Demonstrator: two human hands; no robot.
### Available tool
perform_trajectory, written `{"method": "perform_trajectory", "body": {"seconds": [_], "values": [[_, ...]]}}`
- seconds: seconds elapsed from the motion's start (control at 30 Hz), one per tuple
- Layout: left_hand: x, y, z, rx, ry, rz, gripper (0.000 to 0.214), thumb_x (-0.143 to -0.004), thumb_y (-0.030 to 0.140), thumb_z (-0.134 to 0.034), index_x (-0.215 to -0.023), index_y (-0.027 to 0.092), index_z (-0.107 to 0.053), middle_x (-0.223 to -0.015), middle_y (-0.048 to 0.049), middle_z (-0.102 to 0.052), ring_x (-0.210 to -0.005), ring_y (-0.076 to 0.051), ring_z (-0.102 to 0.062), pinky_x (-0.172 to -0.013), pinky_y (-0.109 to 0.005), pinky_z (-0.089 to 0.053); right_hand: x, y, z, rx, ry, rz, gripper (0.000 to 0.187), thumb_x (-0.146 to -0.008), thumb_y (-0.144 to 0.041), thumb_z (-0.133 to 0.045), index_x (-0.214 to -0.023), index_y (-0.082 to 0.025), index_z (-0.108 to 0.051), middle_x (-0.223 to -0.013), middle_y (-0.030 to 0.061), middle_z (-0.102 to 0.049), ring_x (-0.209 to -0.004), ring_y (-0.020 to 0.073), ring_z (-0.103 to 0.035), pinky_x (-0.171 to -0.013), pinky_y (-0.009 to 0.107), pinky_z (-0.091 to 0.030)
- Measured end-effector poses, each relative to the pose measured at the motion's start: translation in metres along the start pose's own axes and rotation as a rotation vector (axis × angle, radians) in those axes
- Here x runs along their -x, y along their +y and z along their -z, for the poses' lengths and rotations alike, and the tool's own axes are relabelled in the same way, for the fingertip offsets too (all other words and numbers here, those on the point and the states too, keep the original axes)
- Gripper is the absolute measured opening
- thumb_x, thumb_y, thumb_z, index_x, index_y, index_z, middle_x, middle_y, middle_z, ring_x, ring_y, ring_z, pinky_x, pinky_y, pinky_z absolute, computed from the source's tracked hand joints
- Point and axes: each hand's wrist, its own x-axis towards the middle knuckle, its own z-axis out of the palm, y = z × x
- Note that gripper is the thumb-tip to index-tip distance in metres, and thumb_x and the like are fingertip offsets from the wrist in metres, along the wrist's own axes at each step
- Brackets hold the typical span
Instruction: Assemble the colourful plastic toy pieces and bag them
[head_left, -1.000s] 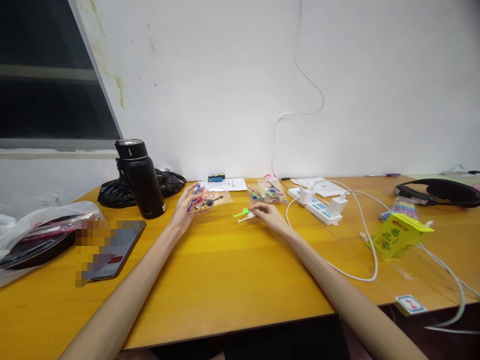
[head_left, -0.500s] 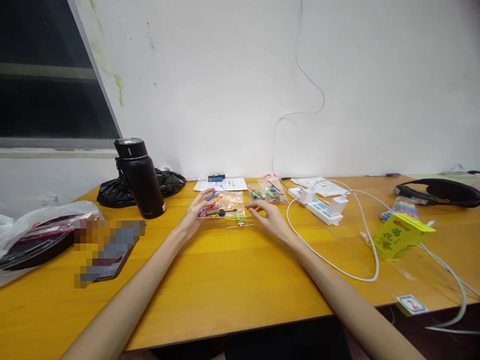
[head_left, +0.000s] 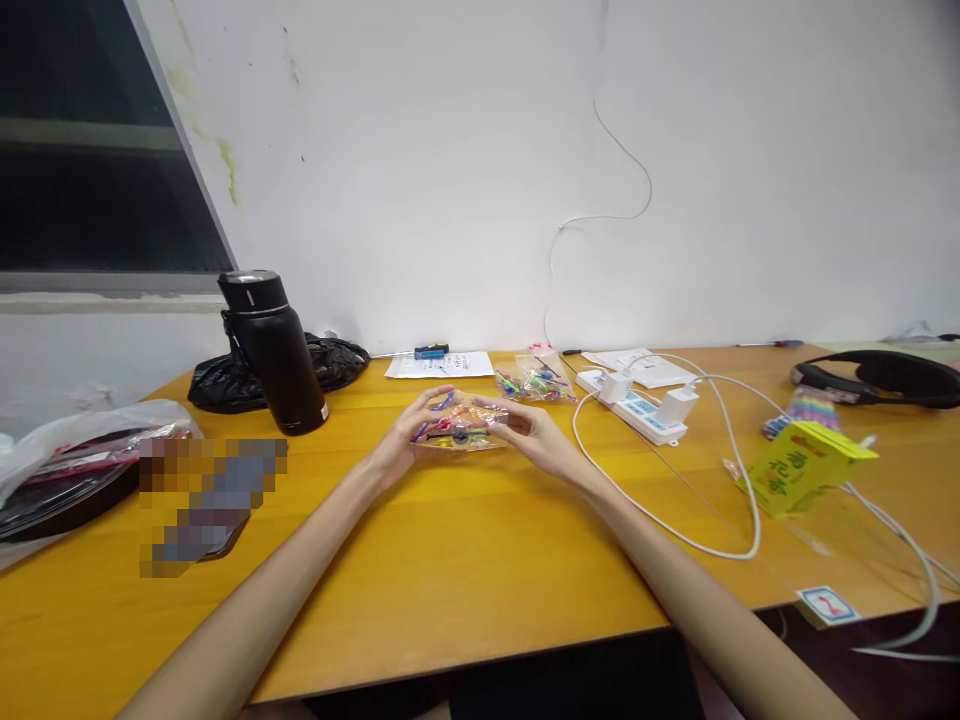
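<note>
Between your hands: clear bag (head_left: 459, 432) of coloured parts, left hand (head_left: 409, 440) and right hand (head_left: 536, 440) pinching opposite edges, keeping it spread above the worktop (head_left: 450, 560).

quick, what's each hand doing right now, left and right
Left hand: closed on the left end of the clear bag of coloured pieces.
Right hand: closed on the bag's right end.

Clear bag (head_left: 459, 432) of red, blue, perhaps green bits; black flask (head_left: 273, 352); orange-yellow table (head_left: 450, 560); yellow carton (head_left: 802, 478).
</note>
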Motion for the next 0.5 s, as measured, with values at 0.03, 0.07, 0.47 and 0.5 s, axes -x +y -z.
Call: {"method": "perform_trajectory", "body": {"seconds": [0.03,0.07,0.47,0.5], "values": [[0.0002,-0.0001,-0.0001,0.001,-0.006,0.009,0.055,-0.083,0.032,-0.065,-0.136,0.029,-0.056,-0.139,-0.0065,-0.061,-0.116,-0.03,-0.064,-0.09,-0.044,-0.058,0.0001,-0.002,-0.0001,0.013,-0.016,0.003,0.049,-0.094,-0.042,-0.063,-0.141,-0.029,-0.059,-0.142,0.0035,-0.061,-0.124,0.0272,-0.062,-0.107,0.044,-0.05],[0.0003,-0.0002,-0.0001,0.0,-0.013,0.016,0.054,-0.083,0.032,-0.065,-0.136,0.029,-0.056,-0.14,-0.0066,-0.061,-0.116,-0.03,-0.064,-0.09,-0.044,-0.057,0.0002,-0.0034,-0.0002,0.029,-0.032,0.007,0.05,-0.093,-0.041,-0.064,-0.142,-0.03,-0.058,-0.144,0.003,-0.059,-0.127,0.0273,-0.06,-0.109,0.044,-0.048],[0.0038,-0.001,-0.0023,-0.028,-0.123,0.063,0.053,-0.087,0.039,-0.062,-0.138,0.033,-0.054,-0.149,-0.0098,-0.051,-0.122,-0.037,-0.06,-0.085,-0.056,-0.06,0.002,0.0005,-0.004,0.007,-0.152,0.009,0.056,-0.09,-0.037,-0.068,-0.144,-0.027,-0.056,-0.138,0.0062,-0.064,-0.126,0.0268,-0.06,-0.108,0.044,-0.048],[0.0041,-0.0003,-0.0025,-0.029,-0.123,0.059,0.051,-0.087,0.039,-0.062,-0.138,0.032,-0.054,-0.149,-0.0099,-0.051,-0.122,-0.037,-0.059,-0.084,-0.056,-0.061,0.002,-0.0001,-0.0041,0.014,-0.161,0.007,0.053,-0.09,-0.038,-0.068,-0.141,-0.026,-0.059,-0.136,0.0064,-0.065,-0.125,0.0269,-0.061,-0.108,0.044,-0.048]]}}
